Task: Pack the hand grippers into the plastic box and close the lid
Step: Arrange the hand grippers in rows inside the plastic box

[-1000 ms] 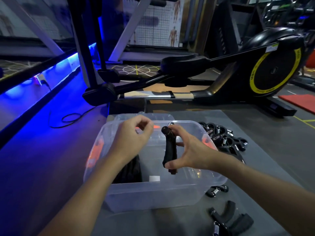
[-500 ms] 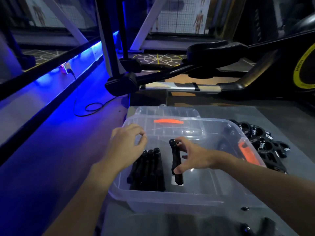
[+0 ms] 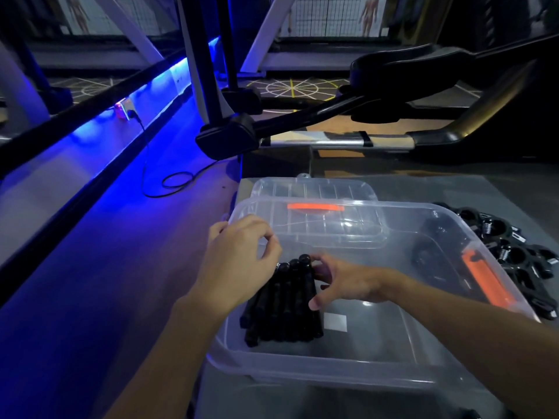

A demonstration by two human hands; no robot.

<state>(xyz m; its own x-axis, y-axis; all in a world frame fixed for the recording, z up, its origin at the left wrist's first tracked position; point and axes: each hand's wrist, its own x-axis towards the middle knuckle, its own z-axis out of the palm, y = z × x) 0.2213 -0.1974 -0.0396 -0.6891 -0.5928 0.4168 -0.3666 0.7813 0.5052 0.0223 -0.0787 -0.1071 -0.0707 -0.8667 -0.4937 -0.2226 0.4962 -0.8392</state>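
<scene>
**A:** Item: newest hand gripper (image 3: 309,293). Change?

**B:** Half a second back it stands apart from the others. Now it lies flush against the packed row (image 3: 279,303), just left of the grip. The right hand (image 3: 343,282) still curls thumb and fingers narrowly round it.

**A:** Left hand (image 3: 239,267)?

**B:** Curled across the row from the grip. Cannot tell whether it pinches anything.

**A:** Plastic box (image 3: 332,375), lid (image 3: 314,189)?

**B:** Box open under the grip, lid lying beyond it. The loose pile (image 3: 514,252) sits outside, right of the grip. Judgement: one more stowed, release due, many left.
</scene>
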